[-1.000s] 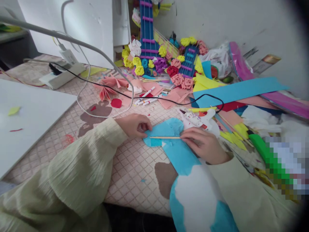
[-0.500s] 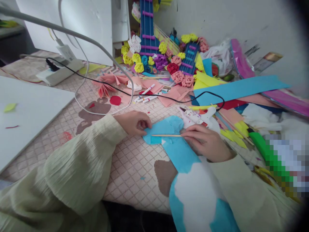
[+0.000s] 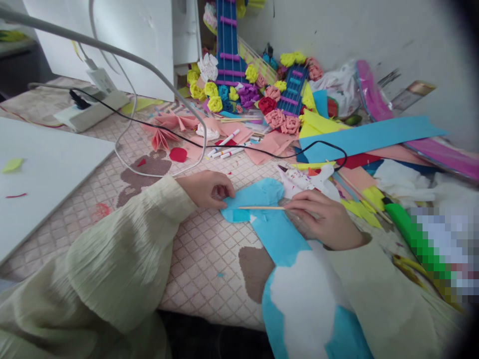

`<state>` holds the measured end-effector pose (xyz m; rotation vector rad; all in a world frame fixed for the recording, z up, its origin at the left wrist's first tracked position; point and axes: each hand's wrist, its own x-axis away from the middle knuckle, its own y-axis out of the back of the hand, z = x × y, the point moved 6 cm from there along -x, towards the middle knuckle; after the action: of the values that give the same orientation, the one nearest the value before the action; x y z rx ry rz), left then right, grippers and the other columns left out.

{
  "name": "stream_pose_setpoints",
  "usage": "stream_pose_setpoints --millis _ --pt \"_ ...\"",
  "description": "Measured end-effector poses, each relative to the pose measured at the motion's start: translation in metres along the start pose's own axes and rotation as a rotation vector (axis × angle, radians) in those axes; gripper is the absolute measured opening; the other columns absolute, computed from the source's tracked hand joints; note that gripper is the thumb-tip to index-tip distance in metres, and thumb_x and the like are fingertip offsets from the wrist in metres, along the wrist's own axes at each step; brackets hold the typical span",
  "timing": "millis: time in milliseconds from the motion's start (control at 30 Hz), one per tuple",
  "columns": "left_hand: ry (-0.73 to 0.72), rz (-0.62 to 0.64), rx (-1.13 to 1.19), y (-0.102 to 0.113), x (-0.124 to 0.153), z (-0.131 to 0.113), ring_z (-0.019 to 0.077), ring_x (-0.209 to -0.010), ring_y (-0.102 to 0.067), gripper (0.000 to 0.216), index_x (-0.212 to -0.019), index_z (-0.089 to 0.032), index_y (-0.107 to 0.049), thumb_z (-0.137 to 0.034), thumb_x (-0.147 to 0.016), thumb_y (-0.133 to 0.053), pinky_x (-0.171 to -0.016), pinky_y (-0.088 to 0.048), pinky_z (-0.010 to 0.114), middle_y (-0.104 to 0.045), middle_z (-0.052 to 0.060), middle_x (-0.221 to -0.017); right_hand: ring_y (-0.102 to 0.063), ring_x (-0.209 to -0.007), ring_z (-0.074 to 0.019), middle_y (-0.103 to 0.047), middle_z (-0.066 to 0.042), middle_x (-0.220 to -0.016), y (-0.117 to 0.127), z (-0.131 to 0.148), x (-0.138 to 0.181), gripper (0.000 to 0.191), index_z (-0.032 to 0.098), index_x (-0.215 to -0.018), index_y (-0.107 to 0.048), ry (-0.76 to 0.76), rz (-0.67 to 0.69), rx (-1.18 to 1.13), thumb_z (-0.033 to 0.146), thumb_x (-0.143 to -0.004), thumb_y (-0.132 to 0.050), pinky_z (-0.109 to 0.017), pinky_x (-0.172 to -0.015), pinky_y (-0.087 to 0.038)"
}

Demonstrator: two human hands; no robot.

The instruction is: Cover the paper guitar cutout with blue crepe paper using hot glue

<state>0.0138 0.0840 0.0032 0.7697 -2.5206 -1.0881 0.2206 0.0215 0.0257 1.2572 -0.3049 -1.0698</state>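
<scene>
Head view: left hand (image 3: 207, 189) pinches blue paper (image 3: 262, 192) at nine o'clock; right hand (image 3: 324, 219) grips wooden stick (image 3: 260, 207) at three; rolling looks barely begun.

blue paper (image 3: 277, 234), tan stick (image 3: 262, 208) (thin), lattice-patterned tablecloth (image 3: 202, 269)

This is a paper-craft corner, in a home or a small studio by the look of it. The counter (image 3: 194, 259) is covered with a quilted, diamond-patterned cloth and pushed up against a scuffed white wall (image 3: 337, 30). Tall blue paper models (image 3: 228, 45) lean there, ringed with rolled paper roses (image 3: 275, 118) in yellow, pink, red and purple. Loose sheets of coloured paper (image 3: 370, 137), felt pens (image 3: 228, 144), folded pink fans (image 3: 160, 139) and a white power strip (image 3: 90, 112) with trailing cables lie scattered about
</scene>
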Motion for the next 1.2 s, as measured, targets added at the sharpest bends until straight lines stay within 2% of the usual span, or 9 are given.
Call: stream_pose_setpoints --millis 167,433,700,833,967,1100,1200 --pt "0.014 0.012 0.003 0.0 0.0 -0.001 0.0083 -0.068 -0.053 0.024 -0.087 -0.012 -0.061 -0.021 -0.065 -0.061 -0.064 -0.044 0.017 -0.059 0.002 -0.076 -0.057 -0.082 -0.0163 -0.061 -0.004 -0.088 -0.001 0.006 -0.004 0.021 0.024 -0.089 -0.064 -0.001 -0.023 -0.033 0.019 -0.084 -0.044 -0.031 -0.072 -0.048" --pt "-0.003 0.025 -0.001 -0.001 -0.001 0.002 0.0094 -0.07 -0.054 0.026 -0.088 -0.012 -0.062 -0.023 -0.064 -0.062 -0.065 -0.044 0.018 -0.059 0.003 -0.078 -0.056 -0.082 -0.0168 -0.061 -0.006 -0.087 -0.007 0.015 -0.007 0.024 0.022 -0.089 -0.065 0.083 0.021 -0.029 0.012 -0.083 -0.043 -0.033 -0.07 -0.049" --pt "0.009 0.017 0.009 -0.001 0.0 0.003 0.0088 -0.07 -0.054 0.026 -0.088 -0.013 -0.062 -0.021 -0.063 -0.062 -0.064 -0.044 0.017 -0.059 0.002 -0.078 -0.056 -0.08 -0.0161 -0.061 -0.005 -0.085 -0.005 0.019 -0.008 0.023 0.023 -0.089 -0.065 0.057 -0.043 -0.011 0.014 -0.084 -0.044 -0.032 -0.069 -0.049" --pt "-0.002 0.021 0.011 -0.001 0.001 0.002 0.009 -0.071 -0.054 0.027 -0.089 -0.014 -0.061 -0.02 -0.062 -0.063 -0.065 -0.044 0.017 -0.059 0.001 -0.079 -0.055 -0.081 -0.0163 -0.061 -0.006 -0.086 -0.01 0.02 -0.008 0.025 0.02 -0.088 -0.065 0.088 0.0 -0.017 0.011 -0.084 -0.042 -0.032 -0.069 -0.049" --pt "0.001 0.024 0.016 -0.001 0.001 0.002 0.0098 -0.073 -0.055 0.028 -0.09 -0.013 -0.061 -0.019 -0.062 -0.062 -0.066 -0.044 0.018 -0.06 0.002 -0.081 -0.056 -0.08 -0.0168 -0.061 -0.006 -0.085 -0.004 0.019 -0.007 0.025 0.021 -0.087 -0.065 0.113 0.001 0.002 0.012 -0.083 -0.043 -0.032 -0.068 -0.049" --pt "0.0 0.024 0.017 -0.001 0.001 0.001 0.0103 -0.072 -0.055 0.029 -0.09 -0.012 -0.062 -0.018 -0.061 -0.062 -0.066 -0.045 0.019 -0.06 0.003 -0.081 -0.057 -0.08 -0.0172 -0.061 -0.005 -0.086 0.001 0.018 -0.007 0.024 0.023 -0.089 -0.065 0.079 -0.038 0.003 0.013 -0.083 -0.044 -0.032 -0.068 -0.049" --pt "-0.003 0.018 0.01 -0.001 0.001 0.001 0.0097 -0.071 -0.054 0.029 -0.089 -0.013 -0.061 -0.017 -0.061 -0.062 -0.066 -0.044 0.018 -0.059 0.002 -0.08 -0.057 -0.081 -0.0177 -0.061 -0.005 -0.086 -0.004 0.019 -0.009 0.024 0.024 -0.089 -0.065 0.063 -0.019 -0.001 0.014 -0.083 -0.044 -0.033 -0.069 -0.049"
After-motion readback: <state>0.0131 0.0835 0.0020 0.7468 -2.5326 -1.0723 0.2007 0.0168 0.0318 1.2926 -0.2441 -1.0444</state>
